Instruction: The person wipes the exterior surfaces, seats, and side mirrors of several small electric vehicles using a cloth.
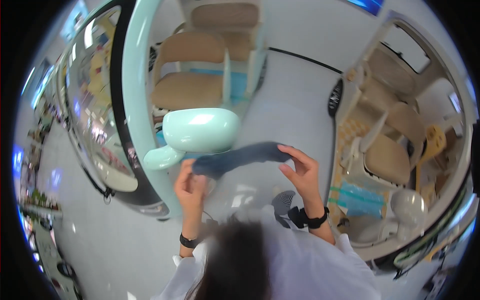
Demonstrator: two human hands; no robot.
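Note:
A strip of dark blue cloth [243, 157] is stretched between my two hands, bunched at its left end and slightly arched. My left hand [191, 187] grips the bunched left end. Thumb and fingers of my right hand [303, 170] hold the other end, though blur hides the exact grip. Just beyond the cloth is the glossy mint-green side mirror [202, 129] of a small vehicle, its arm close to my left hand. Whether the cloth touches the mirror's lower edge, I cannot tell.
To the left rises the mint-green vehicle's door pillar [137, 93] and curved windscreen [90, 93]. Beige seats [189, 86] are inside. On the right stands a cream vehicle with beige seats [388, 159] and a rounded mirror [408, 206]. Glossy grey floor [296, 86] runs between them.

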